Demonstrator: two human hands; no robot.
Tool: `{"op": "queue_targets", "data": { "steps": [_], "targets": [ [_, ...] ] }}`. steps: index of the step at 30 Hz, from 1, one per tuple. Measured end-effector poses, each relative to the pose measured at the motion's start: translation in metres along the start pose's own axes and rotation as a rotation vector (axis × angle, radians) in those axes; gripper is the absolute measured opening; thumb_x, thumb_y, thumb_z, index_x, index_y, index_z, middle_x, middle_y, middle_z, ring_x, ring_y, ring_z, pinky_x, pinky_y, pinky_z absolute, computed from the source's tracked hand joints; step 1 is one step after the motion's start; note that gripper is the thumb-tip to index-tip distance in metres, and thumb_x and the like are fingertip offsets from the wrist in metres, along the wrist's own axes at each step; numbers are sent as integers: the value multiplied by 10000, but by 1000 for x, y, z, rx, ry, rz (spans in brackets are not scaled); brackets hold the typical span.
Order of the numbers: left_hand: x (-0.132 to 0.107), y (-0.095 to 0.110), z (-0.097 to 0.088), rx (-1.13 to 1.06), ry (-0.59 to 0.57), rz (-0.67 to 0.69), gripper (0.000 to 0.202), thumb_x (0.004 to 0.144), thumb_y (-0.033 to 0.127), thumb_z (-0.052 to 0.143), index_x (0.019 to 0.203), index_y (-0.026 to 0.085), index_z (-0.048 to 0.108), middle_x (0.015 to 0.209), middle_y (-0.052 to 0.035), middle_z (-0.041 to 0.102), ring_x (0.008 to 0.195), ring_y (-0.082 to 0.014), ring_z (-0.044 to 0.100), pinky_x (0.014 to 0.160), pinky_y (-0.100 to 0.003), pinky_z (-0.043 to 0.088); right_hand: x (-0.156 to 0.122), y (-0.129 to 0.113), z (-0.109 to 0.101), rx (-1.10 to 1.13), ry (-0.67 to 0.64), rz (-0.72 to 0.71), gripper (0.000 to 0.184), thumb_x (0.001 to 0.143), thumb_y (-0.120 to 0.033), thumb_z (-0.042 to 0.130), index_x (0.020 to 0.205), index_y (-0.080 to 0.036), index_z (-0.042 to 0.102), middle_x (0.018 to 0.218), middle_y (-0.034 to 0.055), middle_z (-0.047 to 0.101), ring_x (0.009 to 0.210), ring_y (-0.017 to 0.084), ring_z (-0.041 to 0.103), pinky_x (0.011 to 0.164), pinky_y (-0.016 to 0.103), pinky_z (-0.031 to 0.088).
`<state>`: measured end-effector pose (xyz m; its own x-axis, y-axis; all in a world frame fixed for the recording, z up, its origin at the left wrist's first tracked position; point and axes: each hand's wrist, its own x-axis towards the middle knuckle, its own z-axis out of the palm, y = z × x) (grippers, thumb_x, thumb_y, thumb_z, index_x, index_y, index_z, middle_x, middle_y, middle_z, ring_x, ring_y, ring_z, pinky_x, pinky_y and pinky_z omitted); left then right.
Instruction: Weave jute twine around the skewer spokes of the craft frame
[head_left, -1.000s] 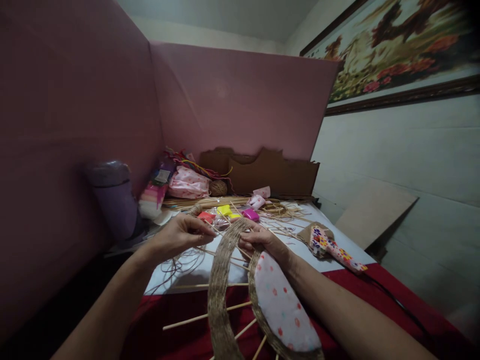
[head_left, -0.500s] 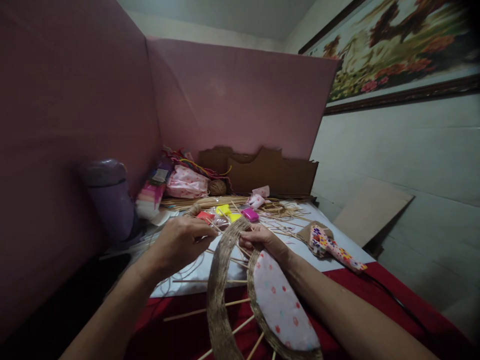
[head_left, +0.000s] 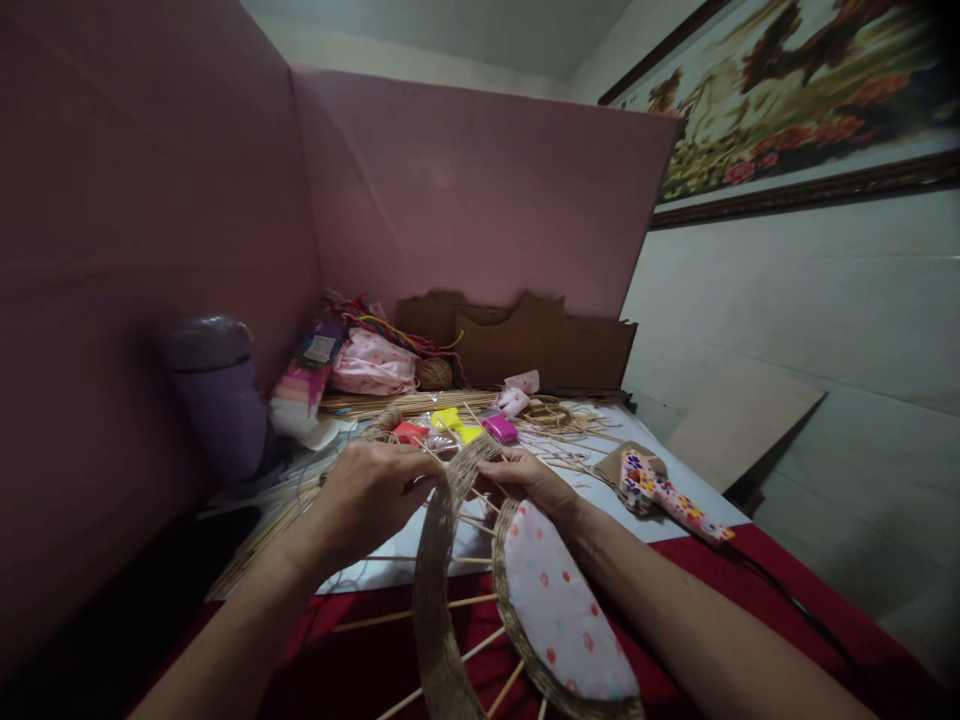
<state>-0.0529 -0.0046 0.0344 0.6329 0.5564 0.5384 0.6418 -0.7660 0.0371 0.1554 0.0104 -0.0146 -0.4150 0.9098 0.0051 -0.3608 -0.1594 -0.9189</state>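
A woven frame stands in front of me: a curved brown twine band (head_left: 435, 610) threaded over thin wooden sticks (head_left: 480, 645), which radiate from an inner panel of white fabric with red flowers (head_left: 562, 600). My right hand (head_left: 529, 480) grips the upper end of the band, thumb and fingers closed on it. At the band's outer edge my left hand (head_left: 386, 495) is pinched, apparently on the twine (head_left: 341, 578); loops of it hang below that hand, but the part in the fingertips is hardly visible. The band's lower end runs out of view.
Bright yellow (head_left: 446, 420) and magenta packets (head_left: 501, 430) lie behind the hands, near a twine ball (head_left: 433, 375) and bundled sticks (head_left: 405, 403). A flower-patterned glue gun (head_left: 667, 500) with a cable rests at right. A purple bin (head_left: 217, 400) stands left.
My left hand has moved right, up to the band's outer edge. My right hand keeps its hold, and the woven frame has shifted only slightly.
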Motion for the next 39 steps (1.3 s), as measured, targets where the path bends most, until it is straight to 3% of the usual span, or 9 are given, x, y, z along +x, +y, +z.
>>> {"op": "queue_targets", "data": {
  "steps": [13, 20, 26, 30, 35, 39],
  "targets": [
    [0, -2, 4, -54, 122, 2, 167, 790, 182, 538, 777, 220, 700, 715, -18, 687, 685, -150, 616, 637, -242, 433, -3, -7, -3, 72, -23, -63, 231, 719, -220, 656, 931, -129, 631, 862, 62, 683, 748, 156, 644, 570, 220, 504],
    [0, 0, 1, -101, 25, -115, 120, 766, 159, 553, 739, 183, 667, 667, -13, 660, 615, -134, 574, 585, -239, 397, -3, -7, -4, 81, -68, -102, 220, 729, -218, 654, 921, -118, 614, 870, 68, 669, 725, 148, 629, 527, 213, 504],
    [0, -4, 2, -202, 23, -157, 129, 767, 164, 560, 757, 190, 685, 672, -10, 669, 613, -123, 563, 571, -227, 395, -2, -7, -6, 110, -74, -128, 203, 746, -202, 638, 932, -133, 598, 820, 47, 650, 693, 135, 614, 479, 192, 499],
    [1, -9, 3, -380, -30, -219, 169, 787, 192, 538, 830, 186, 701, 740, -32, 693, 646, -126, 589, 583, -226, 424, -1, -8, -7, 142, -60, -167, 168, 750, -203, 632, 903, -141, 598, 765, 19, 629, 579, 98, 572, 447, 184, 494],
    [10, -16, -1, -741, -76, -298, 196, 769, 269, 566, 841, 152, 706, 806, -66, 704, 691, -137, 598, 590, -233, 447, -2, -13, -7, 187, -66, -201, 192, 734, -183, 642, 916, -152, 590, 823, 31, 641, 648, 116, 595, 442, 178, 494],
    [21, -18, -7, -937, -131, -422, 180, 684, 299, 656, 770, 158, 729, 671, -42, 673, 581, -112, 535, 501, -211, 395, -4, -20, -10, 245, -39, -226, 235, 720, -155, 644, 942, -170, 569, 854, 29, 651, 707, 131, 613, 422, 165, 480]
  ]
}}
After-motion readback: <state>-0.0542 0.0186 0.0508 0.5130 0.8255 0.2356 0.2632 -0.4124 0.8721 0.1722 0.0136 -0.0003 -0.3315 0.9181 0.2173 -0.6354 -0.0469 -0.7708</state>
